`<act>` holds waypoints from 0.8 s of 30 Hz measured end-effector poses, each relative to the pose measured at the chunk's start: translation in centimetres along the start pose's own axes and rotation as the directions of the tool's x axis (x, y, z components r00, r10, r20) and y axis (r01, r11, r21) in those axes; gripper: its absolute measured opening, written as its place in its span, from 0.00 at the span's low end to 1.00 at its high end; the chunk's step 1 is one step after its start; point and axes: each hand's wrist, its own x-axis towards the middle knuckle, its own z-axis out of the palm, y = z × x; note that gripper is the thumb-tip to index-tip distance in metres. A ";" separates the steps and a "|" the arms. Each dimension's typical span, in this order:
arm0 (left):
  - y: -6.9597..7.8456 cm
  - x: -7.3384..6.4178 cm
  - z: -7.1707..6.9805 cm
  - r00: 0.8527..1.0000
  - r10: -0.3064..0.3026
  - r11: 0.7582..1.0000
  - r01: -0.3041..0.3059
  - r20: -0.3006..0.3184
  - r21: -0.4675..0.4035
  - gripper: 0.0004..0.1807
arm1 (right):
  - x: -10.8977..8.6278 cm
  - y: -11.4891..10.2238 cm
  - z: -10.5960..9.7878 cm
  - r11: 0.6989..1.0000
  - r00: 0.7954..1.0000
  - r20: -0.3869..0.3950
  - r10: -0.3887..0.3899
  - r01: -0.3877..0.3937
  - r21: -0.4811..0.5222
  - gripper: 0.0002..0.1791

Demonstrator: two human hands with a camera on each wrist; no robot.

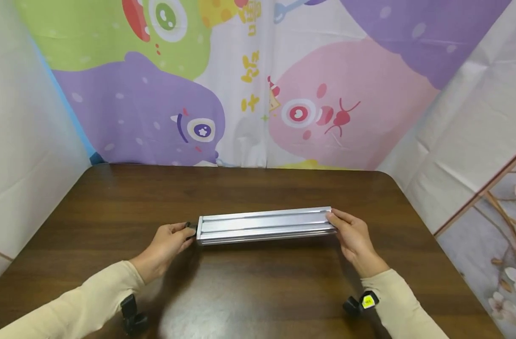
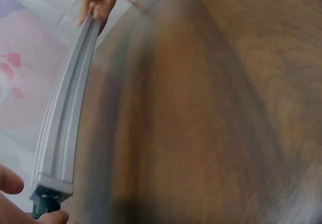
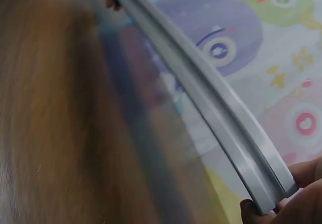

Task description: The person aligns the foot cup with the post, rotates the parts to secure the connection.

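A long silver aluminium profile [image 1: 266, 225] with grooves along its length is held above the table, its right end slightly farther back. My left hand [image 1: 166, 247] pinches a small black knob-like part [image 2: 45, 205] at the profile's left end; the fingers hide much of that part. At the other end, my right hand [image 1: 356, 240] grips the profile, thumb on the near face and fingers behind. In the right wrist view, the profile [image 3: 211, 100] runs from the right hand's fingers up to the left hand.
Beneath lies a brown wooden table [image 1: 249, 292] with rounded far corners. A cartoon-printed curtain [image 1: 241, 94] hangs behind it, with pale sheets at both sides. Black devices are strapped at the left wrist [image 1: 133, 315] and the right wrist [image 1: 359, 303].
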 end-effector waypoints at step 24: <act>-0.7 -0.1 2.6 0.998 -0.011 0.924 0.033 -0.059 0.381 0.37 | -1.4 3.9 0.2 0.886 0.995 -0.022 -0.096 0.075 -0.457 0.31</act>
